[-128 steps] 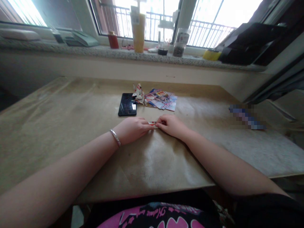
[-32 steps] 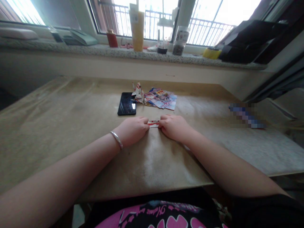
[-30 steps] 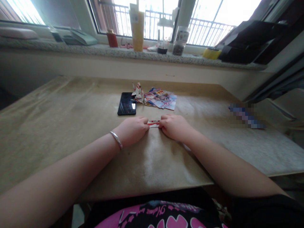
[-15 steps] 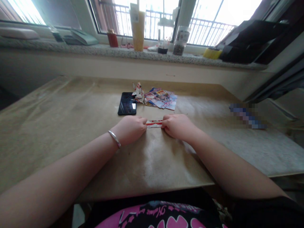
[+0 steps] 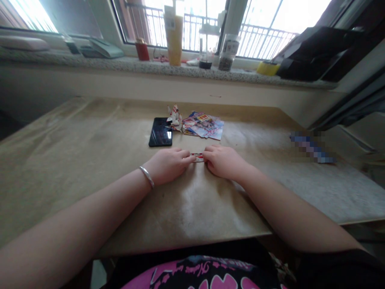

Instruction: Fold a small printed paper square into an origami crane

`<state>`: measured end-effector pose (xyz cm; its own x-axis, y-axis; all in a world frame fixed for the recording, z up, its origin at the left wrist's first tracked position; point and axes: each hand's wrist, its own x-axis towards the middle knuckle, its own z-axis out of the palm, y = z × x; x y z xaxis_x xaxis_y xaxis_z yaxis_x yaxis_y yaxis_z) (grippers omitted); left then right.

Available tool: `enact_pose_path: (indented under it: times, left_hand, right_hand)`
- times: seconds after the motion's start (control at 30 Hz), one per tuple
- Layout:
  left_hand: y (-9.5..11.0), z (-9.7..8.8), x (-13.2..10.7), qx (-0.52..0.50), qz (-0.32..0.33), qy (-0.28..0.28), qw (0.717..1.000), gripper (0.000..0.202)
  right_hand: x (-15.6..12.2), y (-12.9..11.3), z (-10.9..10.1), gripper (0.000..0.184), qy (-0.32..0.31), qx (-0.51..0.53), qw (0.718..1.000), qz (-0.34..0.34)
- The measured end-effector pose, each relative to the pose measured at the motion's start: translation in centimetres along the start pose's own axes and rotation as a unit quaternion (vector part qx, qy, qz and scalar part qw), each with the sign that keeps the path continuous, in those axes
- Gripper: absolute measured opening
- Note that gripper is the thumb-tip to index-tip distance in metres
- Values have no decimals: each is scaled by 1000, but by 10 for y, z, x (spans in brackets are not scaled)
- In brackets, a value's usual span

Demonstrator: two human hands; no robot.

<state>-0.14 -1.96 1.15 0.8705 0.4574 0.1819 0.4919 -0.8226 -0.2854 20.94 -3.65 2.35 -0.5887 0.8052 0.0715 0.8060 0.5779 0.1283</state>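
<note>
A narrow folded strip of printed paper (image 5: 199, 157), white with red, lies flat on the table between my hands. My left hand (image 5: 170, 164) has its fingers pressed together on the strip's left part, index finger reaching along it. At the other end my right hand (image 5: 224, 161) pinches the strip with curled fingers. Both hands cover much of the paper, so only a short middle piece shows. Just beyond them are a black phone (image 5: 160, 134), a folded paper figure (image 5: 176, 119) standing partly over its edge, and colourful printed sheets (image 5: 209, 125).
A tan cover lies over the table (image 5: 90, 160). Far right is a blurred-out blue item (image 5: 311, 148). On the stone windowsill (image 5: 186, 70) stand a red jar (image 5: 142, 50), a tall yellow container (image 5: 175, 44), a clear jar (image 5: 227, 54) and a yellow object (image 5: 267, 68).
My left hand has slid right along the strip, its index finger now stretched over the paper. Less of the strip shows between the hands. The right hand stays nearly in place.
</note>
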Motion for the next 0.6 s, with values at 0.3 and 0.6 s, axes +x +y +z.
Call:
enact_pose_path:
  times: [0.3,0.6]
  left_hand:
    - [1,-1,1,-32,-12,-5,999,30]
    - [5,-2,2,-9,-27,-18,999,27]
  right_hand:
    - [2,-3,8,31,41,47,998,-32]
    - [0,-7,6,34,43,40,998,-26]
